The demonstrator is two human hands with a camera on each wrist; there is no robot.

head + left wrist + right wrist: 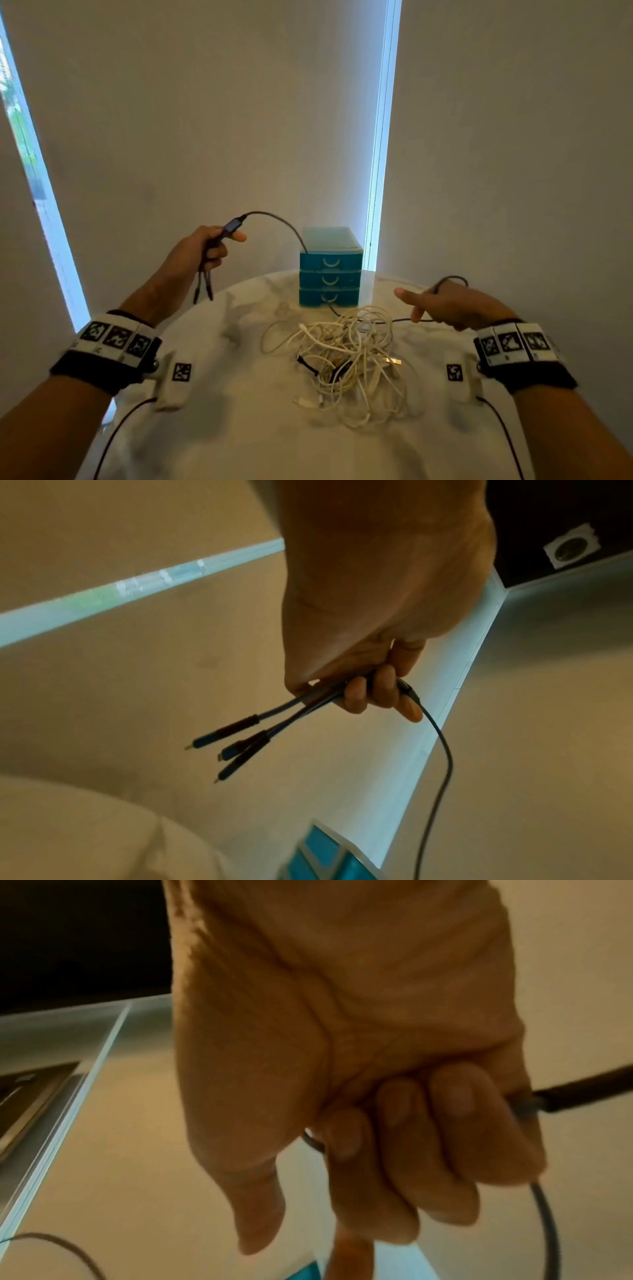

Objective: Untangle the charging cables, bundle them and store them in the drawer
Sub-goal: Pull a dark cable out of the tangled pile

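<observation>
Untangling in hand: left hand [202, 251] and right hand [445, 308], both curled round the dark cable [281, 221], hold it above the worktop [239, 428]; next, coiling it.

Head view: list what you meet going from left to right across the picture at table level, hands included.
left hand gripping the dark multi-plug cable → white cable tangle on the table → right hand holding the same dark cable's other stretch. The blue drawer unit overlaps the tangle's span, so it is left out.
</observation>
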